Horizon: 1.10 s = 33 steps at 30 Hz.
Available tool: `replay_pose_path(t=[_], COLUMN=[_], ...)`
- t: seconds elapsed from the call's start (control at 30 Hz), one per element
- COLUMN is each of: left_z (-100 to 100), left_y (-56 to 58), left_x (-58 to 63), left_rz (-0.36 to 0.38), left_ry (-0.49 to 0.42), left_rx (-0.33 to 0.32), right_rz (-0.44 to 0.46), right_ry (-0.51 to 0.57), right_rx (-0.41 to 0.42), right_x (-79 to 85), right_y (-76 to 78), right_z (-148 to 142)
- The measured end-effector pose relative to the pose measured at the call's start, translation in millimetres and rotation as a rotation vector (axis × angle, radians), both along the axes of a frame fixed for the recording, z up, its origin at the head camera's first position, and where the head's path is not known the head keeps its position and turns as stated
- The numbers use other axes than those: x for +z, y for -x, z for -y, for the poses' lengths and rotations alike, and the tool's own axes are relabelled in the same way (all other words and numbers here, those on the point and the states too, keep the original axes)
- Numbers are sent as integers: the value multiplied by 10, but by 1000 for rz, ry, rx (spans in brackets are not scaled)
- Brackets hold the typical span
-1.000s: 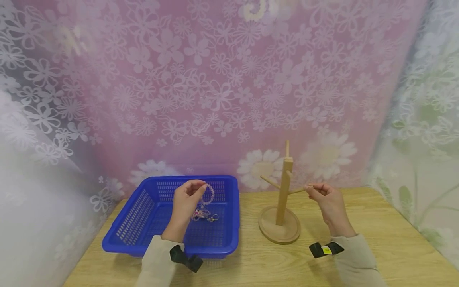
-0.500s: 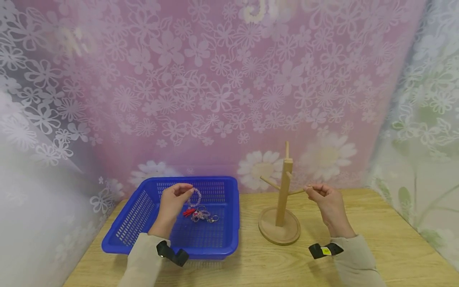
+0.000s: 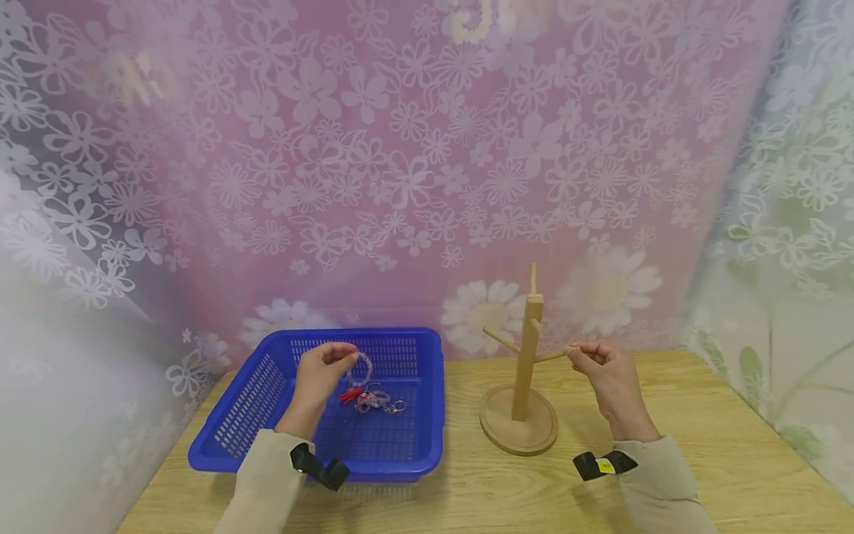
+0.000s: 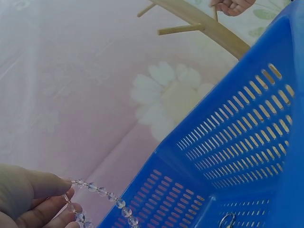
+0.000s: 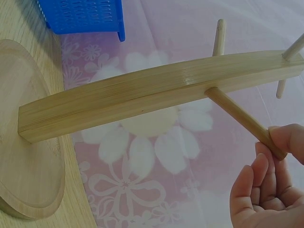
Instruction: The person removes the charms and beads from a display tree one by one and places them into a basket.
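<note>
My left hand [image 3: 319, 378] pinches a clear beaded bracelet [image 3: 364, 368] between thumb and fingers, above the blue plastic basket [image 3: 427, 466]. In the left wrist view the bracelet [image 4: 110, 196] shows round, see-through beads and hangs from the fingertips. Below it in the basket lie a red tassel [image 3: 351, 394] and a small heap of trinkets [image 3: 373, 400] with a metal ring. My right hand [image 3: 610, 378] pinches the tip of a peg on the wooden stand [image 3: 527, 360]. Close up in the right wrist view, thumb and fingers hold that peg [image 5: 242, 114].
The stand's round base [image 3: 497, 426] rests on the wooden table [image 3: 480, 497], right of the basket. Other pegs stick out from the post, one [image 3: 502, 340] toward the basket. A pink flowered curtain [image 3: 400, 185] hangs behind the table.
My left hand has moved left with the bracelet, mostly in the first half second, and the red tassel has come into view. My right hand stays at the peg.
</note>
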<state>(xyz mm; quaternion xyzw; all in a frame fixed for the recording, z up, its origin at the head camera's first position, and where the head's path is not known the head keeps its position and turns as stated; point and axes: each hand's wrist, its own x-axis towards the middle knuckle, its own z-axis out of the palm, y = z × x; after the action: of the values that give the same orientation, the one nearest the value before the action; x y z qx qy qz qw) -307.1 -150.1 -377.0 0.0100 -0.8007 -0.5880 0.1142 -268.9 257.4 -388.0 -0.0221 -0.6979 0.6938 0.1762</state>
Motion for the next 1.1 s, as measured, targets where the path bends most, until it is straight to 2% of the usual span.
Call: replay_pose_path(t=[0.27, 0.53, 0.87, 1.1], left_z=[46, 65, 92, 118], left_y=[40, 22, 36, 18], left_x=[-10, -12, -54, -13], left_rz=[24, 78, 58, 53], left_ry=[11, -5, -12, -15], left_rx=[6, -25, -17, -24], right_rz=[8, 13, 13, 11], right_ry=[-38, -9, 2, -3], right_rx=[4, 3, 3, 10], right_x=[14, 14, -7, 4], right_y=[-7, 2, -2, -22], right_z=[10, 8, 7, 0])
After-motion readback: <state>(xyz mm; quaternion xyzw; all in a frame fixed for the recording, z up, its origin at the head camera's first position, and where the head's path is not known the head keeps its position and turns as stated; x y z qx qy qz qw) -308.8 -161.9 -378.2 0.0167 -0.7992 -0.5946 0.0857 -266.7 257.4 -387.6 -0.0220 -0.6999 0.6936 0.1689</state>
